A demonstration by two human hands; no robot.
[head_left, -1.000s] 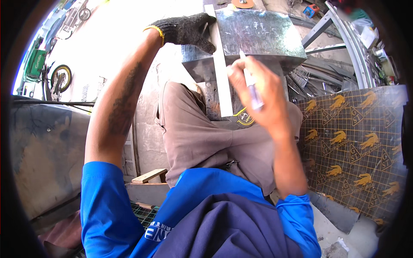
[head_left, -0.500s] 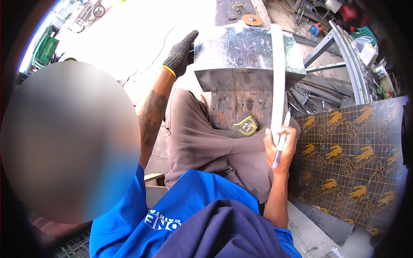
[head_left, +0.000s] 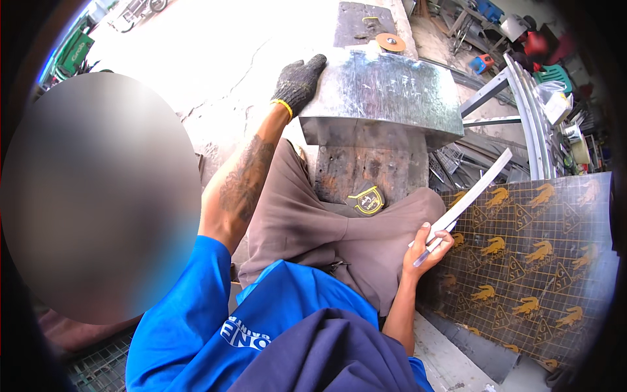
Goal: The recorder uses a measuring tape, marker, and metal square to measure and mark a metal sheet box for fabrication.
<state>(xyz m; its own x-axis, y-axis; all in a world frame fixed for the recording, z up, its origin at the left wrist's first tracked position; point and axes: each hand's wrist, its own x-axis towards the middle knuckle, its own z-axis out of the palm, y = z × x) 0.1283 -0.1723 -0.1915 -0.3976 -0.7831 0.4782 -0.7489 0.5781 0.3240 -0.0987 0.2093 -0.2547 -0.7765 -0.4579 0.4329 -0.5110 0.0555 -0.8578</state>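
Observation:
A shiny sheet-metal box [head_left: 392,85] lies on a worn wooden bench [head_left: 353,170] in front of me. At its left end my left hand [head_left: 299,83], in a dark knitted glove with a yellow cuff, grips the edge, its fingers bent over the top. My bare right hand [head_left: 429,248] is closed over my right thigh. It holds a long, flat white strip [head_left: 480,186], slanting up to the right and apart from the box, together with a pen [head_left: 422,257]. Between my legs a black and yellow tape measure [head_left: 367,200] rests on the bench.
An orange-brown disc [head_left: 390,42] sits just beyond the box. To my right leans a dark patterned panel [head_left: 522,255]. Behind it stand a grey metal frame [head_left: 528,117] and scattered scrap. A blurred patch covers the left side.
The white strip has come off the box's top and swung to the right in my right hand. My left hand has shifted from beside the box onto its left edge.

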